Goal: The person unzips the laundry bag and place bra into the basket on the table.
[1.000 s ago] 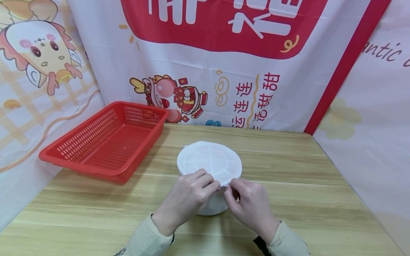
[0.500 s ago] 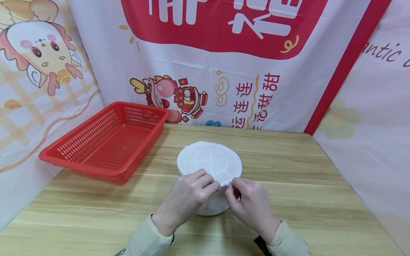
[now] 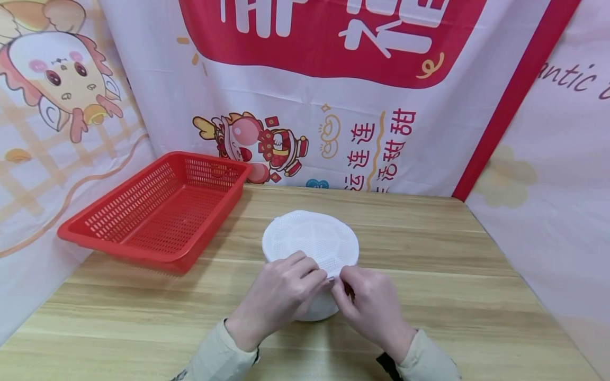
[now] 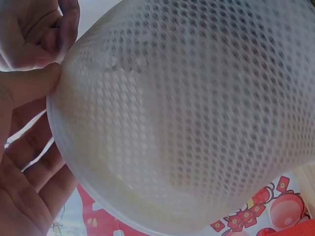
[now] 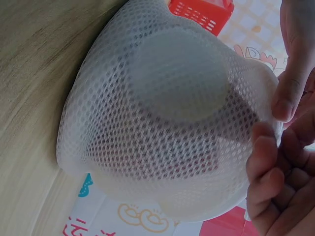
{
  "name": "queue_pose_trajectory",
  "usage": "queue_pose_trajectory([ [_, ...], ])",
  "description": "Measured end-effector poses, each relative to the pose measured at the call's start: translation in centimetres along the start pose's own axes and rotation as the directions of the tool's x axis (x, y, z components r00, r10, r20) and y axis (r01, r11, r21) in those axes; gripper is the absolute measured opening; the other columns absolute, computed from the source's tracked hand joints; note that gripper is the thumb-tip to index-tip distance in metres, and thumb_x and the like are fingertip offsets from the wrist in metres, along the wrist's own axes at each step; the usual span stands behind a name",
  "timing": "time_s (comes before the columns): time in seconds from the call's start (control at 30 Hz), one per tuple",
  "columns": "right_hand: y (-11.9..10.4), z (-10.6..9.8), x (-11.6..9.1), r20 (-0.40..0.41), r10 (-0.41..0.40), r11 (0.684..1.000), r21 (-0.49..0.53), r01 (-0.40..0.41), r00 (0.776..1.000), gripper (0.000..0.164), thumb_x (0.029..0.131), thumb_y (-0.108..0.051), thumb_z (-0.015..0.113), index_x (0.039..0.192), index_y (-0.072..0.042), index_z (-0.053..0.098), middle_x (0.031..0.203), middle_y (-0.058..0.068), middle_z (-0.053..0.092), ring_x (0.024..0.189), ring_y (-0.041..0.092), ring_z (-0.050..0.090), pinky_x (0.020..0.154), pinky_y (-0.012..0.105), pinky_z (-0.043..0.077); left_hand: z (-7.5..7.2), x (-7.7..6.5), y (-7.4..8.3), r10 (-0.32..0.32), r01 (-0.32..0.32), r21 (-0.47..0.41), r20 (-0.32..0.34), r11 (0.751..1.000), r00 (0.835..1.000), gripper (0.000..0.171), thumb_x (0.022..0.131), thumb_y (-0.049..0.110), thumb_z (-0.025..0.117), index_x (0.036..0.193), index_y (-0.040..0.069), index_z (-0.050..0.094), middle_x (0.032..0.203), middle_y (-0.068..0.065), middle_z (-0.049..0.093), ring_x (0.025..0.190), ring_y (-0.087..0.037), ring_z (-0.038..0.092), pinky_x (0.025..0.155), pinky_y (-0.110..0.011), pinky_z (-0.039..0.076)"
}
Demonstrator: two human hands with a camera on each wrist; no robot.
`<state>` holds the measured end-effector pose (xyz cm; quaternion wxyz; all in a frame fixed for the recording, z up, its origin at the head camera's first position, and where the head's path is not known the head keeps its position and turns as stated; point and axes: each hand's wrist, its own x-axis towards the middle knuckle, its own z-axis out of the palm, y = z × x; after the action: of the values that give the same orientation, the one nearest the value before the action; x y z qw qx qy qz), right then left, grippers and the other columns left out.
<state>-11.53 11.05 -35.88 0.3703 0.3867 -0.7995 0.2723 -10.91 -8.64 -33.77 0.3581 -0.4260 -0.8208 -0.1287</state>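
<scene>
A white mesh laundry bag (image 3: 312, 233), round and drum-shaped, stands upright on the table with its flat top facing up. My left hand (image 3: 281, 296) pinches the near part of its top rim, thumb below and fingers above. Close beside it, my right hand (image 3: 374, 301) pinches the same rim with thumb and forefinger; what small part lies between those fingertips is hidden. In the right wrist view, the mesh wall of the bag (image 5: 147, 142) bulges, and a pale round patch shows through it. The left wrist view has the bag (image 4: 197, 98) filling most of the frame.
A red plastic basket (image 3: 209, 227) with slotted walls stands at the left on the wooden table (image 3: 429, 248). Printed cloth sheets (image 3: 286, 84) hang behind the table and along both its sides.
The bag and my right hand have shifted very slightly to the left along the rim. My left hand keeps its pinch in nearly the same place. The basket has not moved.
</scene>
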Motion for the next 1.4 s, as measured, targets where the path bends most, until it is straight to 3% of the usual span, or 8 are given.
queue_pose_trajectory([
  [0.2, -0.15, 0.20, 0.00, 0.005, -0.045, 0.999, 0.024, 0.044, 0.999, 0.022, 0.084, -0.008, 0.054, 0.065, -0.018, 0.046, 0.057, -0.010, 0.040, 0.049, -0.002, 0.034, 0.044, 0.010, 0.026, 0.14, -0.06, 0.01, -0.029, 0.028, 0.007, 0.035, 1.000, 0.999, 0.010, 0.086, 0.019, 0.077, 0.092, 0.012, 0.075, 0.086, 0.001, 0.065, 0.081, -0.014, 0.059, 0.063, -0.026, 0.053],
  [0.77, -0.28, 0.22, -0.09, -0.006, 0.022, 1.000, 0.010, -0.022, 1.000, 0.024, 0.080, -0.006, 0.055, 0.063, -0.019, 0.045, 0.056, -0.010, 0.041, 0.047, -0.002, 0.032, 0.042, 0.011, 0.025, -0.03, -0.09, -0.02, 0.017, -0.020, 0.073, 0.049, 0.997, 0.999, 0.012, 0.082, 0.008, 0.079, 0.093, 0.013, 0.074, 0.084, 0.001, 0.064, 0.081, -0.013, 0.059, 0.063, -0.026, 0.054],
  [1.4, -0.25, 0.08, -0.05, -0.015, 0.053, 0.998, -0.018, -0.053, 0.999, 0.026, 0.080, -0.007, 0.055, 0.061, -0.021, 0.044, 0.054, -0.010, 0.041, 0.047, -0.002, 0.031, 0.042, 0.012, 0.024, -0.16, -0.09, -0.10, 0.034, -0.038, 0.077, 0.049, 0.996, 0.998, 0.015, 0.083, 0.003, 0.075, 0.095, 0.012, 0.075, 0.086, 0.001, 0.065, 0.080, -0.013, 0.059, 0.064, -0.026, 0.054],
])
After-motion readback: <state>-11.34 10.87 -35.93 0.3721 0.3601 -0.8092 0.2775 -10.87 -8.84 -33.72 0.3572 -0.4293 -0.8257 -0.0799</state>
